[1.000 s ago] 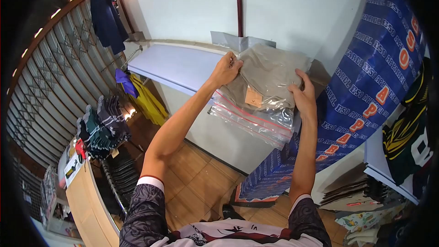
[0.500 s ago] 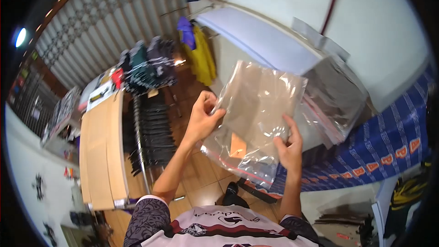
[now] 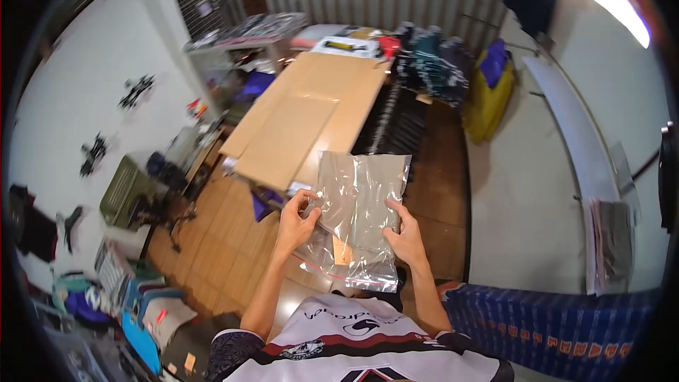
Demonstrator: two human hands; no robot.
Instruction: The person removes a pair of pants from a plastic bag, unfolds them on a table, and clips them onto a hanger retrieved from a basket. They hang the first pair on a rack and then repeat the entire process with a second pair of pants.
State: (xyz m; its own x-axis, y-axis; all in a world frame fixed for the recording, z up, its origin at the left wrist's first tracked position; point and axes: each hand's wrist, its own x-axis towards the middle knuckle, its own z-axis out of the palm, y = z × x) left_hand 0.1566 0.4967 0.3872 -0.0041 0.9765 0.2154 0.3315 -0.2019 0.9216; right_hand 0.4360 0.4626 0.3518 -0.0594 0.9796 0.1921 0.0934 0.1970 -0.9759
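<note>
A clear plastic bag (image 3: pixel 364 198) with a flat, folded grey-beige item inside is held in front of my chest. An orange tag (image 3: pixel 341 249) shows through the plastic near its lower end, and a red strip runs along the bottom edge. My left hand (image 3: pixel 296 223) pinches the bag's left side between thumb and fingers. On the opposite side, my right hand (image 3: pixel 406 235) grips the right edge with its thumb on top. The bag's far end overlaps the near edge of a wooden table (image 3: pixel 332 143) in the view.
Brown cardboard (image 3: pixel 286 131) lies on the table. Black garments (image 3: pixel 389 124) hang along its right side, with folded clothes (image 3: pixel 431 64) beyond. To the right are a wall shelf (image 3: pixel 566 120), stacked bagged items (image 3: pixel 610 240) and a blue banner (image 3: pixel 537 318). A green chair (image 3: pixel 127 191) stands left.
My view has swung left, from the wall shelf towards the table. Both hands still hold the bag, which now appears lower and in front of the table.
</note>
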